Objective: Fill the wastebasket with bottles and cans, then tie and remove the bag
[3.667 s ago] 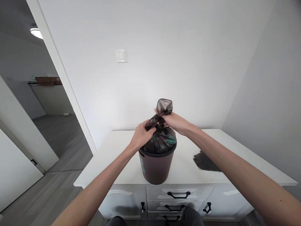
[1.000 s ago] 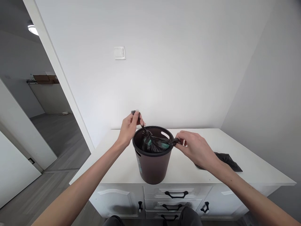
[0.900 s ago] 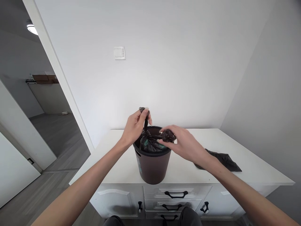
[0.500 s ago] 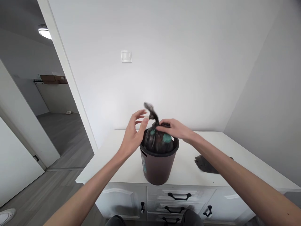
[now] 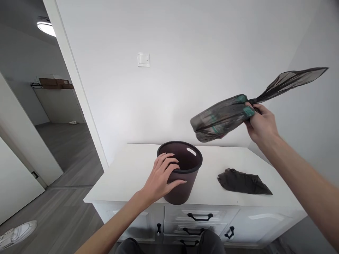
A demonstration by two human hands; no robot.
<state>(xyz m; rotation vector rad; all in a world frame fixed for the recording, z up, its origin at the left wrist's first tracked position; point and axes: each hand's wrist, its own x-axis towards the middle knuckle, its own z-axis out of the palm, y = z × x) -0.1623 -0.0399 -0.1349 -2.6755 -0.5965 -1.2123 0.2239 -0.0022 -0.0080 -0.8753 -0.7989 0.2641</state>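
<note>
My right hand is closed round the twisted neck of a tied black garbage bag and holds it up above the cabinet top, tilted nearly sideways. Through the thin plastic, pale and teal contents show; the bag's loose tail trails off to the right. Below and to the left stands a dark brown trash can, upright, its inside bare where it shows. My left hand grips its near left rim, fingers curled over the edge and thumb against the outer wall.
A folded black plastic bag lies on the white cabinet top, right of the can. Drawers with black handles are below. A wall with a light switch rises behind; a doorway is at left.
The garbage bag has come up out of the trash can and moved right in my right hand. My left hand has moved down from beside the bag's neck onto the can's rim.
</note>
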